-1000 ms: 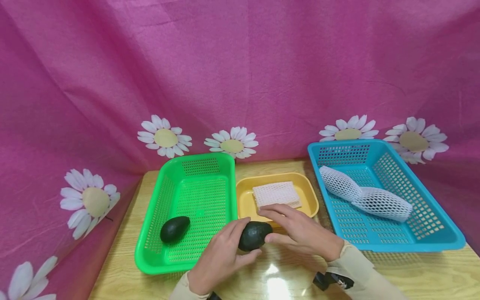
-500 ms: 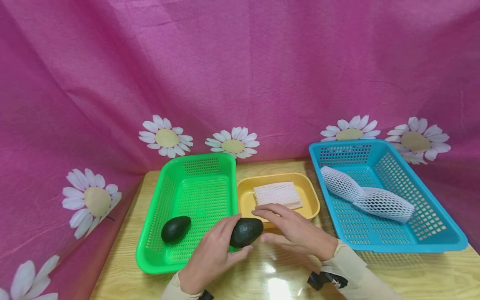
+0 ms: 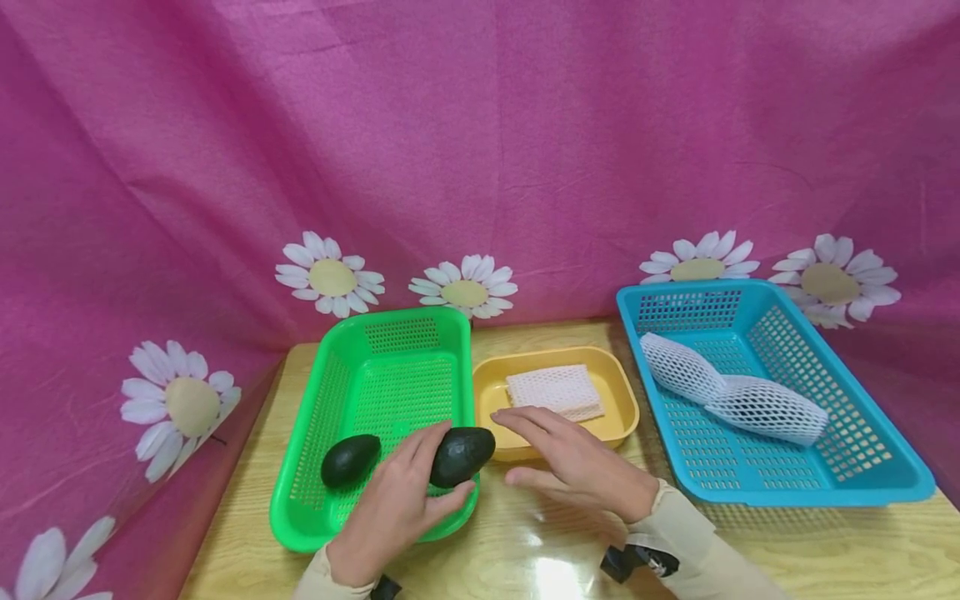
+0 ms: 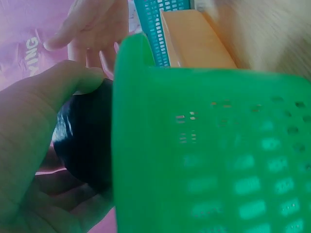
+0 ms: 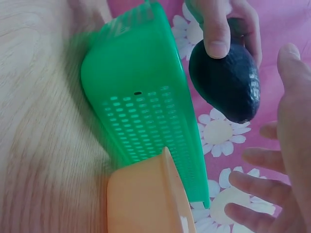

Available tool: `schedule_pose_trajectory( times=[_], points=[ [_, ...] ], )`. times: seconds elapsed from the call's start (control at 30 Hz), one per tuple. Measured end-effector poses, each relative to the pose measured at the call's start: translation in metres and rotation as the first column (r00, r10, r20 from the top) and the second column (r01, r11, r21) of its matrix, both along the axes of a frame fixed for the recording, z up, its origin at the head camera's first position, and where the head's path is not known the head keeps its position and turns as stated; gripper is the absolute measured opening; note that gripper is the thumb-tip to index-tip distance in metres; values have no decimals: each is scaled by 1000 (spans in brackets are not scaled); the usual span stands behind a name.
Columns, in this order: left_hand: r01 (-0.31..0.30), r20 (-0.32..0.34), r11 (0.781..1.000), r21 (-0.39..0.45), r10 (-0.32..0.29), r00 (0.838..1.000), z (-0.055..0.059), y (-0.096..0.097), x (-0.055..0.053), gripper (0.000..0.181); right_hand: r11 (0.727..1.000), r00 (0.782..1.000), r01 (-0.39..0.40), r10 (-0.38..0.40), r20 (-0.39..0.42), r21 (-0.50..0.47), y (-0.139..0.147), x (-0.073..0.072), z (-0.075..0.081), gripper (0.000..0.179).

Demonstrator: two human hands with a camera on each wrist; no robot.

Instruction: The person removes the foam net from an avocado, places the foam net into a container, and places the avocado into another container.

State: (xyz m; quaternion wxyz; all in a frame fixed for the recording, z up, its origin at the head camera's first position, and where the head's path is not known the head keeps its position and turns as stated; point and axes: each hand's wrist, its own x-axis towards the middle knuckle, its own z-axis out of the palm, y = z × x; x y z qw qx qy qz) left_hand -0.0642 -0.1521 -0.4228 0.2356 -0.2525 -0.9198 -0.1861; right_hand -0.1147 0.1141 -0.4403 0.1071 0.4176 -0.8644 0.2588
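Note:
My left hand (image 3: 393,500) grips a dark avocado (image 3: 462,456) between thumb and fingers, over the right rim of the green basket (image 3: 467,367). In the right wrist view the held avocado (image 5: 226,82) hangs above that basket's rim. A second avocado (image 3: 350,461) lies inside the basket at its near left. My right hand (image 3: 577,467) holds nothing; its fingers are spread and slightly bent, near the front edge of the yellow tray (image 3: 621,392). Part of the held avocado is hidden behind the basket wall in the left wrist view.
Folded white foam netting (image 3: 555,392) lies in the yellow tray. To the right stands a blue basket (image 3: 847,375) with two foam-netted items (image 3: 765,407) inside. A pink cloth (image 3: 525,150) with daisies hangs behind the wooden table (image 3: 540,533).
My left hand has carried the avocado leftward from in front of the yellow tray to over the green basket's rim. My right hand has shifted slightly left, away from the avocado.

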Motion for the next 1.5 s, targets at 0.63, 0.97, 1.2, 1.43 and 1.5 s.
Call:
schedule_pose_trajectory(
  times=[0.63,0.97,1.2,1.43,1.5],
  points=[
    [-59,-37,998,-16,58,998,-8,-32,-1,77,996,996,-80,78,-47,-30,-17,-9,-3,69],
    [-106,63,994,-12,106,992,-18,-43,3,72,995,995,-96,95,-34,-28,-28,-11,-4,70],
    [-198,198,980,11,192,961,-19,-49,6,70,992,992,-120,119,-35,-23,-37,-13,-5,74],
    [-261,302,965,2,248,920,-20,-57,4,72,990,989,-142,142,-35,-7,-44,-13,-6,78],
    [-263,310,965,-3,251,917,-21,-59,4,71,990,989,-141,141,-35,-5,-45,-13,-6,77]
  ],
)
